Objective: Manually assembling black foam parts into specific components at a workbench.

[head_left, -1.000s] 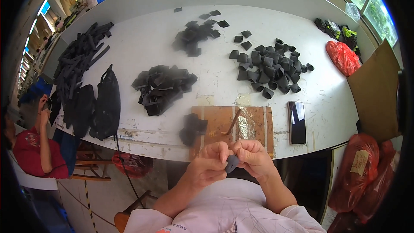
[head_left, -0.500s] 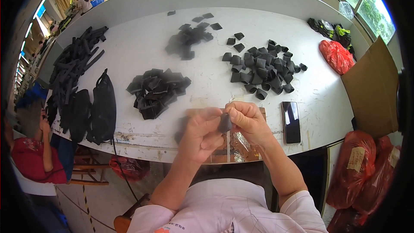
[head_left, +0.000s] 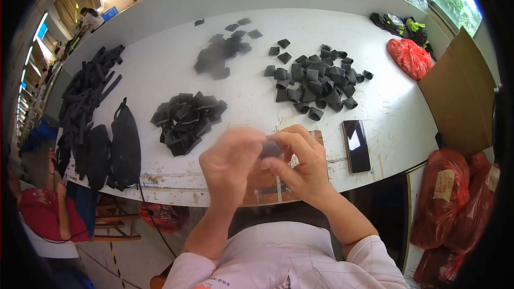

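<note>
The fingers of the left hand and of the right hand are closed together on one small black piece, which is held up in the air between them, above the near edge of the table and over a brown board that lies there. Only a little of the piece shows, because the fingers cover most of it, so I cannot tell if it is folded or flat. The grip looks like a pinch by the fingertips only, and I think this is the weak point: if one hand lets go early, the piece may slip and fall past the table edge to the floor, since the hands are right over this edge. Just to the right of the hands lies a dark phone, near the edge too; a wide move of the right elbow could push it off. Farther out are three groups of black pieces: a heap to the left, a pile of curled ones ahead, and a flatter pile behind. They lie apart, but a careless throw could mix them. Black straps and a black bag lie at the far left.
</note>
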Motion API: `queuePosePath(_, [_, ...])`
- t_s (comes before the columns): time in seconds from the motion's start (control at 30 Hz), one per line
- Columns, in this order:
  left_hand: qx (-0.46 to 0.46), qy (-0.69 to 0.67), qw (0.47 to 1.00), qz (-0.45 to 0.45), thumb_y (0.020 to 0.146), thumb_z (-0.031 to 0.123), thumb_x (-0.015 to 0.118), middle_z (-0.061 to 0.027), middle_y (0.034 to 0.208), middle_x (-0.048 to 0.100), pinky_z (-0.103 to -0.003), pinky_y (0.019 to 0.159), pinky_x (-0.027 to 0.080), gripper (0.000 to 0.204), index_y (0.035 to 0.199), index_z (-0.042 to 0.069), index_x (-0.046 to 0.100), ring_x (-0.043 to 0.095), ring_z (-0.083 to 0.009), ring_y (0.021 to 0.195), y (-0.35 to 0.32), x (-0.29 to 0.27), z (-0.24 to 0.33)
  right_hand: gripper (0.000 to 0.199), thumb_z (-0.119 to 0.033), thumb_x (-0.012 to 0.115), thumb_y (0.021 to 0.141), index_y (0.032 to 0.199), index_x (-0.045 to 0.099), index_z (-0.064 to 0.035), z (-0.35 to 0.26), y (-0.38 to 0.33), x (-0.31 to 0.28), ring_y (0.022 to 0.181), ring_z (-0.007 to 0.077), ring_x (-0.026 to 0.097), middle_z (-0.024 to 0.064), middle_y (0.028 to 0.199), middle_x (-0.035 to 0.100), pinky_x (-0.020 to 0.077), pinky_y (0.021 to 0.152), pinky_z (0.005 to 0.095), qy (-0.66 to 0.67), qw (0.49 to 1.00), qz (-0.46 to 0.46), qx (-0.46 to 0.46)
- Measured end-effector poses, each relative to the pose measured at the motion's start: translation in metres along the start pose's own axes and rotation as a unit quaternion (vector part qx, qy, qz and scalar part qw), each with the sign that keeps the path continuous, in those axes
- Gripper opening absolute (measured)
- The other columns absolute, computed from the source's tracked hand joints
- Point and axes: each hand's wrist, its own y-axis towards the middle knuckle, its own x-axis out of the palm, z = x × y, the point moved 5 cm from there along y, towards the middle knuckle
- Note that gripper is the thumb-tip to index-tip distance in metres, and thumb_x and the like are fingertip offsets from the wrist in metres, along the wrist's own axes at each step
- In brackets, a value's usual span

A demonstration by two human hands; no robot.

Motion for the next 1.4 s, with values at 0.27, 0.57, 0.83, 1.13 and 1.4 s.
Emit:
queuePosePath(0.27, [-0.102,-0.4,0.91,0.033,0.083,0.009,0.052,-0.0134,0.095,0.057,-0.037,0.087,0.038,0.013,0.091,0.001,0.057,0.052,-0.0238,0.094,-0.012,-0.014,-0.036,0.016,-0.003,0.07,0.064,0.075,0.058,-0.0007,0.003,0.005,0.001,0.056,0.0199,0.05,0.0072,0.063,0.05,0.0403,0.049,0.0284,0.032,0.999,0.009,-0.004])
queuePosePath(0.57, [-0.103,-0.261,0.96,0.013,0.084,0.005,0.052,-0.0105,0.094,0.058,-0.027,0.079,0.04,0.013,0.095,-0.001,0.056,0.052,-0.016,0.089,-0.01,-0.007,-0.028,0.013,0.001,0.067,0.064,0.073,0.057,-0.0016,0.013,-0.006,0.004,0.056,0.0208,0.048,0.0076,0.062,0.048,0.0381,0.048,0.0298,0.001,0.999,0.033,-0.031])
queuePosePath(0.83, [-0.037,-0.083,0.994,0.064,0.082,0.008,0.056,-0.0105,0.098,0.056,-0.027,0.08,0.042,0.03,0.109,-0.004,0.049,0.053,-0.0146,0.088,-0.018,-0.011,-0.008,0.012,-0.007,0.064,0.076,0.068,0.056,-0.0023,0.003,-0.003,-0.015,0.045,0.0116,0.044,0.0042,0.061,0.054,0.0362,0.044,0.025,0.224,0.97,0.043,0.088])
queuePosePath(1.13, [-0.089,-0.033,0.994,0.057,0.078,0.0,0.06,-0.0049,0.082,0.058,-0.02,0.06,0.045,0.017,0.093,-0.002,0.053,0.055,-0.0065,0.067,-0.057,0.022,-0.021,0.025,-0.024,0.055,0.086,0.069,0.054,-0.0064,0.034,-0.071,0.025,0.053,0.0093,0.049,0.0025,0.063,0.055,0.0379,0.049,0.0214,0.623,0.672,0.021,0.4])
queuePosePath(1.4, [-0.167,0.061,0.982,0.065,0.079,0.001,0.061,-0.0034,0.072,0.06,-0.018,0.059,0.045,0.007,0.081,-0.004,0.057,0.055,-0.0054,0.064,-0.062,0.016,-0.039,0.015,-0.008,0.064,0.075,0.065,0.056,-0.0008,0.032,-0.075,-0.015,0.049,0.0124,0.047,0.0049,0.056,0.053,0.0362,0.043,0.0242,-0.056,0.987,0.099,0.114])
